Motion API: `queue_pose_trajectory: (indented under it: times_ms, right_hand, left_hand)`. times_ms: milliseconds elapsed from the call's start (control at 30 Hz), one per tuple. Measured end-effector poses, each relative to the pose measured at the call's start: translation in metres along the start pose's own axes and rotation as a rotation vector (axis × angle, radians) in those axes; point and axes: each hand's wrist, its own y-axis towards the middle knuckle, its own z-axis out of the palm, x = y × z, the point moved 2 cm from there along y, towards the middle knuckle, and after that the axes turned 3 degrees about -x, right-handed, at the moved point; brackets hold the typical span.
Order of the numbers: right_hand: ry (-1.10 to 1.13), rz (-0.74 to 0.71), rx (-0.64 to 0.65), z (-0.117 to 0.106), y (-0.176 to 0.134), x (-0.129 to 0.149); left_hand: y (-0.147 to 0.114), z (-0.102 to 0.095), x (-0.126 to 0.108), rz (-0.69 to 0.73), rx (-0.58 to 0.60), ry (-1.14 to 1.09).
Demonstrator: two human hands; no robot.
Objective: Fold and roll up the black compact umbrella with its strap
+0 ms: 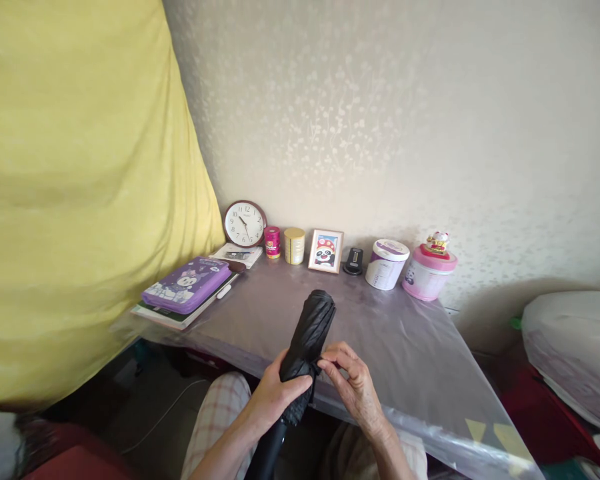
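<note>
A folded black umbrella point(310, 327) is held at a slant over the table's front edge, its canopy rolled and its dark handle point(267, 450) pointing down toward my lap. My left hand point(280, 393) wraps round the lower canopy, thumb across the front. On the umbrella's right side, my right hand point(353, 383) pinches a small black piece at the canopy, which looks like its strap. The fingertips partly cover that piece.
A grey-covered table point(390, 340) carries a purple case point(187, 283) on books at left. Along the wall stand a clock point(245, 223), a pink can point(272, 243), a yellow can point(295, 246), a panda picture frame point(325, 251), a white tub point(386, 267) and a pink-lidded container point(427, 277). A yellow curtain point(80, 167) hangs left.
</note>
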Motion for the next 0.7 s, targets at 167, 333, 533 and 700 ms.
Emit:
queue_pose_trajectory:
  times_ms: [167,333,533,700]
  right_hand:
    - [0.067,-0.024,0.056,0.005,-0.005,-0.004]
    - [0.037,0.048,0.046,0.007,-0.005,-0.013]
    - [0.079,0.03,0.04,0.009,-0.002,-0.011]
    - [0.109,-0.015,-0.008,0.009,-0.001,-0.008]
  left_hand:
    - [0.003,0.0,0.002,0.002,-0.01,0.015]
    - [0.0,0.001,0.0,-0.015,-0.005,0.021]
    - [-0.002,0.0,-0.001,0.002,-0.011,0.045]
    - [-0.002,0.0,0.0,0.013,0.012,0.023]
